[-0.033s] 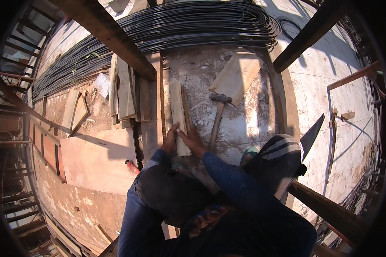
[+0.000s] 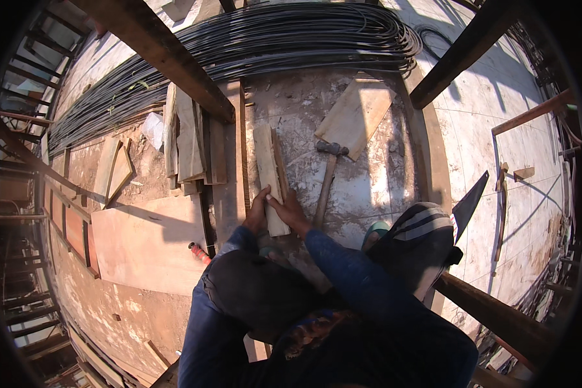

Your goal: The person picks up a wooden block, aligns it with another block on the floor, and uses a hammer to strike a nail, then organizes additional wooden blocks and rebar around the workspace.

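Two short wooden boards (image 2: 265, 158), one pale and one with a darker edge, lie against each other between my hands, their length running away from me. My left hand (image 2: 257, 212) is closed around their left side near the close end. From the right, my right hand (image 2: 292, 213) grips the same pair, its thumb across the pale face. A hammer (image 2: 327, 181) with a dark head and wooden handle rests on the floor just right of my right hand. Beyond its head lies a wider, flat piece of wood (image 2: 355, 116).
Long black bars (image 2: 271, 42) are bundled across the far side. Upright timber posts (image 2: 155, 58) stand at left and right. More boards (image 2: 191, 136) and a plywood sheet (image 2: 149, 242) with a red-handled tool (image 2: 199, 252) are left. A handsaw (image 2: 472, 207) is right of my knee.
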